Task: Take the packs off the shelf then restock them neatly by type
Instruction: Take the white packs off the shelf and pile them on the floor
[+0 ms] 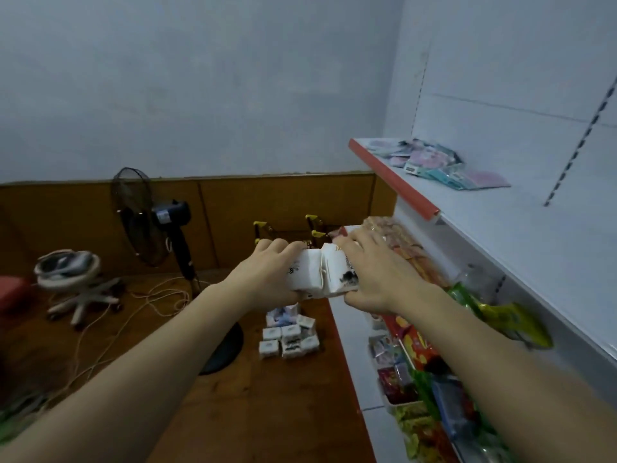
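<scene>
I see both my bare forearms reach up from the bottom corners of the frame and meet near its centre. My left hand (pixel 267 272) sits just left of centre, back toward me, fingers curled over and gripping the white packs (pixel 317 274). My right hand (pixel 374 272) sits just right of centre, palm down, fingers and thumb pinching the same packs from the other side.

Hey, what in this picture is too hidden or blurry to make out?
- White tissue packs, head view: how many, both hands cover the ends.
- Print on floor packs: too small.
- Lower shelf goods: right arm and blur hide them.
- Top shelf packets: blurred.
</scene>
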